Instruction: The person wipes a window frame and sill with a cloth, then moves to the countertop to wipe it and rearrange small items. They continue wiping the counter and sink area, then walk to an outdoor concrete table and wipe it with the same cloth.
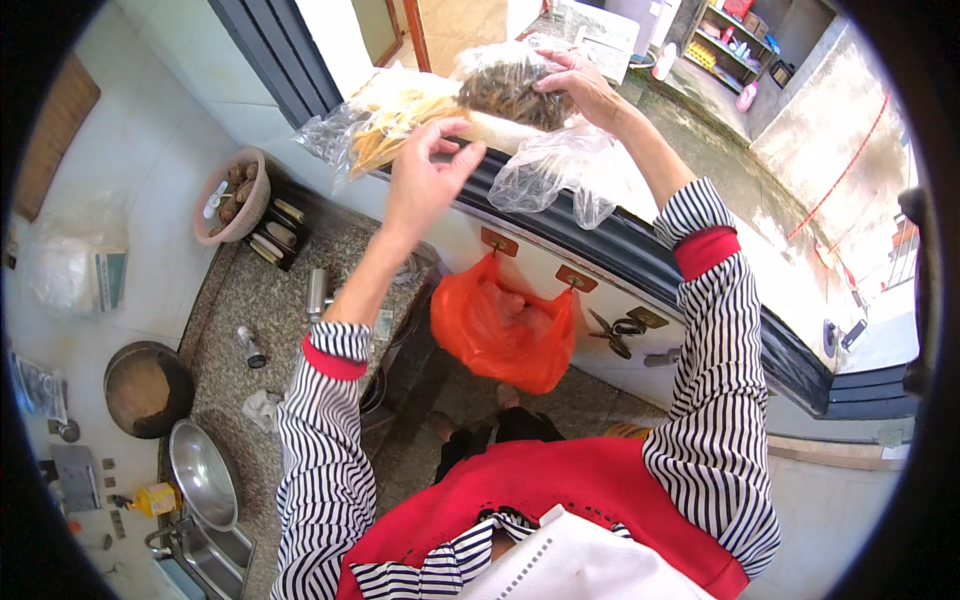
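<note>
My right hand (576,82) grips the side of a clear plastic bag of dark dried food (502,94) on the window sill. My left hand (435,165), fingers apart and holding nothing, hovers just in front of a clear bag of pale yellow dried strips (401,124). A crumpled clear plastic bag (551,172) hangs over the dark window frame (637,240) below my right wrist. The exact kinds of dried food cannot be told.
Below the sill, an orange-red plastic bag (499,330) and scissors (616,330) hang on hooks. On the left granite counter (300,225) are a pink basket of brown tubers (259,195), a knife block (276,234), a wok (148,390), a steel basin (202,472) and a sink (217,555).
</note>
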`<state>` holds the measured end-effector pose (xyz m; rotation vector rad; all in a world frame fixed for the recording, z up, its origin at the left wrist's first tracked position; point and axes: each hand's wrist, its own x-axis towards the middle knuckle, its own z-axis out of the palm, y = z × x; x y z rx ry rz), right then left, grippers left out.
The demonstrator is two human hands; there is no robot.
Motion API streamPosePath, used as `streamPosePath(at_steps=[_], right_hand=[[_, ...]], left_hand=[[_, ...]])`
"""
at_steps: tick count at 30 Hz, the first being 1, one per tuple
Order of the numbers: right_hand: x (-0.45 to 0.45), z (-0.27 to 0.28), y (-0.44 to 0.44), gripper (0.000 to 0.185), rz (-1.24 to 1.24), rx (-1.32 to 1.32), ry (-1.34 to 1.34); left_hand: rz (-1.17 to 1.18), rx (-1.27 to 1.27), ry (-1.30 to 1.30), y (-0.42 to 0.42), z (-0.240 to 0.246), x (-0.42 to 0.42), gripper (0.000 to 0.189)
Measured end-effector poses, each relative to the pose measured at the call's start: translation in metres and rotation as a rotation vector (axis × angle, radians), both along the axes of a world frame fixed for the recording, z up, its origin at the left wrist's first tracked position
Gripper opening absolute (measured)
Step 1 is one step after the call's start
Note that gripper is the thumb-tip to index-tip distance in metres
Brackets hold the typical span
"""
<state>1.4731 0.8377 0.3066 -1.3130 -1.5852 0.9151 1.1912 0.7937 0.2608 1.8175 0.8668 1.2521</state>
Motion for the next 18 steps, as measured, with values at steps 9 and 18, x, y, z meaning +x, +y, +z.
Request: streamPosePath(at_steps=[9, 18], right_hand=[[-0.039, -0.007, 0.017, 0.069, 0.333, -0.045, -0.316], [0.056, -0.006, -0.05, 0.045, 0.156, 0.181, -0.917]], left_hand=[[0.346, 0.586, 0.415, -0.004, 0.01, 0.018, 0.044], [0.173, 0.464, 0.622, 0.015, 0.015, 0.02, 0.055]])
